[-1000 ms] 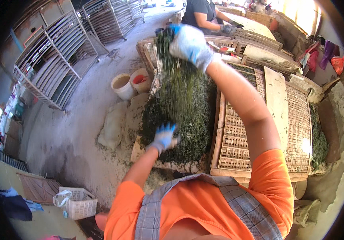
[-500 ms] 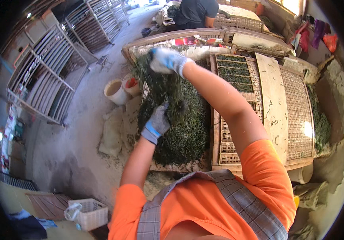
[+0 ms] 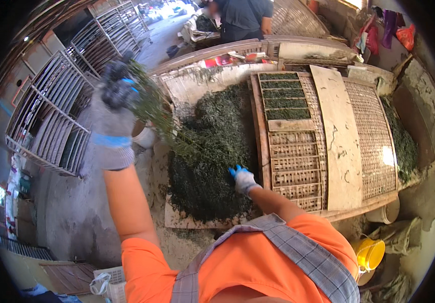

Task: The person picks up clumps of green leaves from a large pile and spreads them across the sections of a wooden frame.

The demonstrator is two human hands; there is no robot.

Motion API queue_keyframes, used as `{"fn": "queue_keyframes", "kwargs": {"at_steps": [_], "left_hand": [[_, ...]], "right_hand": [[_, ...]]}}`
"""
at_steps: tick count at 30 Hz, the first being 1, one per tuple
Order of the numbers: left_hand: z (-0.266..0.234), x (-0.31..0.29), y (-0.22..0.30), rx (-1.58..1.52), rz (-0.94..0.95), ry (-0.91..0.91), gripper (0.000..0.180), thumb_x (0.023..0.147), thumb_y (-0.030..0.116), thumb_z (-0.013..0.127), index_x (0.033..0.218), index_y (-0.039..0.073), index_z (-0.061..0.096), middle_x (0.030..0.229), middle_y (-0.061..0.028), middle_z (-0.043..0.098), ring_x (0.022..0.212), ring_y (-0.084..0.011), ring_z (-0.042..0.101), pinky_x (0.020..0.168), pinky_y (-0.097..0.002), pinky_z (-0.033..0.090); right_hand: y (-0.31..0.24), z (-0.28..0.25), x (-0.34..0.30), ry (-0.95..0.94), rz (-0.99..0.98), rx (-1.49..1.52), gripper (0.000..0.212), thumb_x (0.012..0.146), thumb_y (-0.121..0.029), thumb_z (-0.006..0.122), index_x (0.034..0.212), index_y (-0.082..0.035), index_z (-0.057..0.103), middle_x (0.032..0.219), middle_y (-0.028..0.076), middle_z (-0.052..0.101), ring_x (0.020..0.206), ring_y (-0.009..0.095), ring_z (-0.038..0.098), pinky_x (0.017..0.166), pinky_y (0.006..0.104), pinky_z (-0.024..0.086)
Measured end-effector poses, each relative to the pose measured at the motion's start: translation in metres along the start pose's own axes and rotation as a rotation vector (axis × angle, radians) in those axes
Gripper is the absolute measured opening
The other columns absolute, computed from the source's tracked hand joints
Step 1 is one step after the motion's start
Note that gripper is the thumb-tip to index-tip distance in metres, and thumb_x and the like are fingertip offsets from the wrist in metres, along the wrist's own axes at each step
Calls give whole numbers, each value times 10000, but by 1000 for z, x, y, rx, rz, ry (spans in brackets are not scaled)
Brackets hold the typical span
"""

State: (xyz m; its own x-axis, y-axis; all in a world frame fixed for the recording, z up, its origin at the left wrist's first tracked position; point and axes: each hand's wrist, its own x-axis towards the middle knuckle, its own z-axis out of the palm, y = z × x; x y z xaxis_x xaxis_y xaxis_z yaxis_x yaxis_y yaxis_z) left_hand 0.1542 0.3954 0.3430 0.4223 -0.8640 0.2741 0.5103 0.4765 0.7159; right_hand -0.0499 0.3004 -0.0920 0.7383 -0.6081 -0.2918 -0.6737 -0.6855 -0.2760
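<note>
A large heap of dark green, finely shredded-looking leaves [image 3: 204,187] lies on a pale board bed before me. My left hand [image 3: 113,108], in a grey glove with dark fingers and a blue band, is raised high at the heap's left. Loose green leaves [image 3: 159,118] trail in the air from it down to the heap. Its fingers are smeared by motion, so their grip does not show. My right hand [image 3: 244,180], in a pale glove with blue fingertips, touches the heap's right side with its fingers stretched out and nothing visible in them.
Right of the heap stands a wooden frame [image 3: 262,151] with woven trays, some holding green leaves, and a plank [image 3: 339,146] across it. Slatted racks [image 3: 50,111] stand at left. A yellow bucket [image 3: 371,254] sits at lower right. Another person [image 3: 245,20] is at the back.
My left hand has swung up and left from the heap, trailing leaves. My right hand has come down from the heap's far side to its near right. My view has shifted.
</note>
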Motion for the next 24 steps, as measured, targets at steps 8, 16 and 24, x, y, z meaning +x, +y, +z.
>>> {"fn": "queue_keyframes", "kwargs": {"at_steps": [8, 16, 24], "left_hand": [[-175, -49, -120, -69, -247, 260, 194, 986, 223, 537, 1060, 64, 621, 927, -78, 695, 614, -88, 608, 460, -196, 462], [-153, -104, -165, -20, -398, 119, 317, 982, 185, 544, 1266, 53, 591, 1166, -52, 684, 808, -49, 619, 648, -194, 477], [-141, -125, -263, -160, -622, 231, 386, 1032, 255, 381, 1342, 61, 505, 1265, -111, 610, 1137, -199, 571, 1050, -380, 421]], "right_hand": [[-27, -84, -6, 496, -13, 701, 406, 701, -126, 641, 1105, -115, 680, 1020, 193, 695, 994, 363, 656, 845, 409, 530], [-5, -182, 40, 475, -572, 563, 439, 756, -115, 581, 1190, -76, 632, 826, 134, 711, 766, 303, 678, 729, 360, 557], [-92, -278, 20, 265, -196, 62, 322, 784, -251, 672, 1050, -72, 706, 1051, 158, 714, 1021, 296, 677, 855, 407, 552]]}}
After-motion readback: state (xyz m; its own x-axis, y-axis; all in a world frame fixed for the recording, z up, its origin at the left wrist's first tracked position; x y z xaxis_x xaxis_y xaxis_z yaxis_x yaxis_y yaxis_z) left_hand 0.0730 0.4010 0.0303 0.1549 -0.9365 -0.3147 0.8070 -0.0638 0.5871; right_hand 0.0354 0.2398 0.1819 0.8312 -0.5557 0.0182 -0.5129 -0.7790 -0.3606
